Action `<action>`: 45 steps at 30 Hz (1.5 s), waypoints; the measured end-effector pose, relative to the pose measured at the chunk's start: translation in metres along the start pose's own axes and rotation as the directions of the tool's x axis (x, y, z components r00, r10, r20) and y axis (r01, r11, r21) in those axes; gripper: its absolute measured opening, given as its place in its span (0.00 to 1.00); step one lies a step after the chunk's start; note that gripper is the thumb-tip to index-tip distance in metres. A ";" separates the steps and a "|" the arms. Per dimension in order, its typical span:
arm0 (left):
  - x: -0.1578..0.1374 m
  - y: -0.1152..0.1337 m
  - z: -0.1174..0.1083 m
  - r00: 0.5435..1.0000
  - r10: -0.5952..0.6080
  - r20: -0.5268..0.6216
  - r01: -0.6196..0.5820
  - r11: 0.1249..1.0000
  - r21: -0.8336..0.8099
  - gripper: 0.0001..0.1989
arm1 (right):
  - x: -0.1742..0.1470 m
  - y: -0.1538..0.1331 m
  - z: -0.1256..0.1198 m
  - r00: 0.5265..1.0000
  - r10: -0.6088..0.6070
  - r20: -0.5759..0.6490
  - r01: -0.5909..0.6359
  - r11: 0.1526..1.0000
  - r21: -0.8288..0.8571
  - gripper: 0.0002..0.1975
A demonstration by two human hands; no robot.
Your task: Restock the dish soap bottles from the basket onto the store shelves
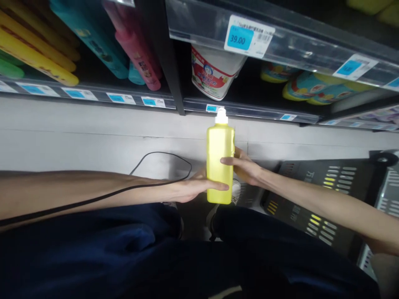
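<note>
Between my two hands is a yellow plastic bottle (220, 166) with a white cap, its capped end toward the shelf. My left hand (199, 187) grips the bottle low on its left side, with the thumb lying across the front. Higher up on the right side, my right hand (243, 164) is closed round it, thumb also on the front. The other fingers of both hands are mostly hidden behind the bottle. Just beyond the cap, a white container with a red label (212, 72) stands on the bottom shelf.
A grey slotted basket (299, 199) with wheels stands to my right. Yellow and blue bottles (324, 87) lie on the right shelf; pink (140, 54), teal (96, 41) and yellow (40, 54) bottles fill the left. A black cable (124, 189) runs along my left arm.
</note>
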State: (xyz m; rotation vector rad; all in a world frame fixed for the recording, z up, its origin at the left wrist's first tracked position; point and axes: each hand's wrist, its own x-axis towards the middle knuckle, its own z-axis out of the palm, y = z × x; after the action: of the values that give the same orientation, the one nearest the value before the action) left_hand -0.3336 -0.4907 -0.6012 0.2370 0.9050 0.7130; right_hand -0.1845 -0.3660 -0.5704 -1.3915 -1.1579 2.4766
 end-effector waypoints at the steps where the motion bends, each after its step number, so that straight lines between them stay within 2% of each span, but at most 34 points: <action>1: 0.000 0.001 0.000 1.000 -0.005 -0.004 0.005 1.000 0.002 0.42 | 0.000 -0.001 0.000 1.000 -0.005 0.000 0.005 1.000 -0.005 0.31; 5: -0.004 0.004 0.002 0.999 -0.032 -0.017 0.032 0.999 0.009 0.46 | -0.001 -0.002 -0.005 0.999 -0.021 0.029 0.021 1.000 0.019 0.28; 8: -0.005 0.005 0.005 1.000 -0.015 0.026 0.014 1.000 0.012 0.47 | -0.003 -0.003 -0.014 0.996 0.000 0.084 -0.004 0.999 0.047 0.27; 13: -0.004 0.012 0.021 0.980 0.028 0.198 -0.034 0.999 0.027 0.36 | -0.013 -0.014 -0.025 0.985 0.102 0.135 -0.124 0.980 0.158 0.39; 16: -0.004 0.022 0.035 0.959 0.045 0.281 -0.048 0.999 0.006 0.31 | -0.019 -0.022 -0.024 0.985 0.054 0.166 -0.098 0.959 0.267 0.46; 18: -0.006 0.027 0.042 0.951 0.065 0.302 -0.065 0.998 -0.010 0.30 | -0.021 -0.027 -0.021 0.983 0.011 0.182 -0.068 0.948 0.312 0.45; 23: -0.012 0.030 0.052 0.954 0.085 0.288 -0.085 0.996 -0.012 0.33 | -0.025 -0.031 -0.018 0.979 0.001 0.205 -0.068 0.946 0.318 0.41; 33: -0.018 0.029 0.055 0.965 0.070 0.254 -0.074 0.997 0.009 0.32 | -0.033 -0.034 -0.015 0.967 -0.044 0.251 -0.049 0.934 0.354 0.38; 41: -0.019 0.026 0.059 0.968 0.093 0.233 -0.094 0.996 -0.004 0.33 | -0.038 -0.035 -0.013 0.987 -0.026 0.159 -0.020 0.961 0.277 0.42; 45: -0.019 0.029 0.061 0.977 0.167 0.130 -0.169 0.986 0.001 0.42 | -0.042 -0.031 -0.013 0.991 -0.121 -0.054 0.130 0.970 0.206 0.39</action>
State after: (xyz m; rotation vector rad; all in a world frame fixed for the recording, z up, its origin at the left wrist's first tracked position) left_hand -0.3068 -0.4757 -0.5383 0.3697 0.7717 0.8390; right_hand -0.1588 -0.3533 -0.5254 -1.2650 -0.9149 2.3895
